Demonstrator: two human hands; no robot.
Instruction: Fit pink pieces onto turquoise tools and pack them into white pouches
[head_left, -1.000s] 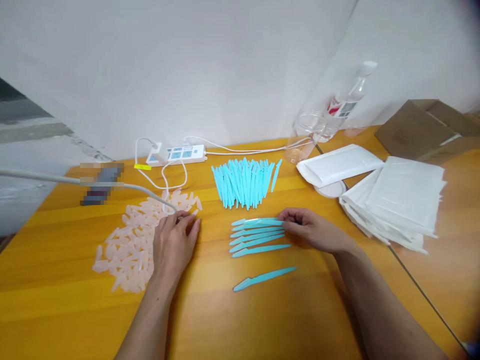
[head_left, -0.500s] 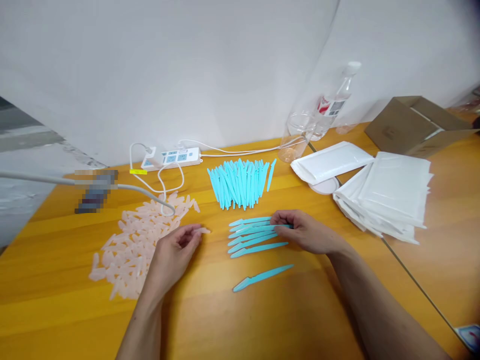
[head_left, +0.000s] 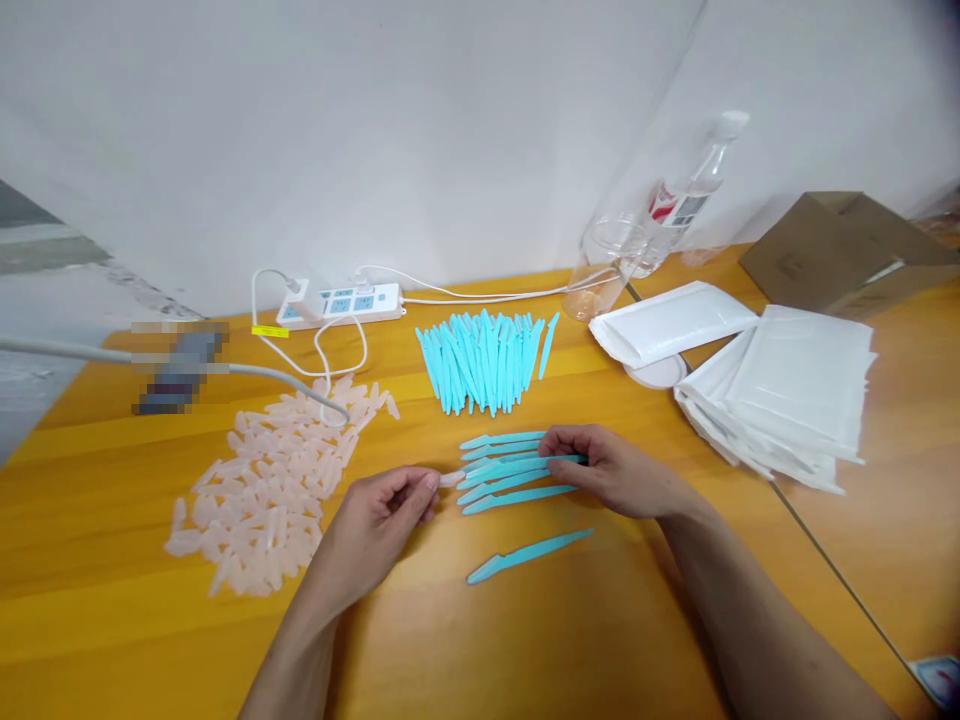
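Observation:
My left hand (head_left: 394,515) pinches a small translucent blade cap (head_left: 450,480) between thumb and fingertips. The cap's far end meets, or nearly meets, the head of a turquoise eyebrow razor (head_left: 510,465), whose handle my right hand (head_left: 596,465) grips. Several more turquoise razors lie in a row beneath and around the held one, heads to the left. A single razor (head_left: 529,557) rests apart, nearer to me. To the left spreads a loose heap of pale pinkish caps (head_left: 262,490). Behind the row is a dense pile of turquoise razors (head_left: 480,362).
A white power strip (head_left: 341,305) with cables (head_left: 450,296) lies by the wall. A grey cable (head_left: 247,370) crosses over the caps. On the right are a clear jar (head_left: 604,270), a plastic bottle (head_left: 686,200), white padded envelopes (head_left: 795,390) and a cardboard box (head_left: 840,250).
My left hand has moved right with the cap, bringing it up to the razor's head. My right hand keeps its grip on the razor, nearly in place. The view has shifted slightly.

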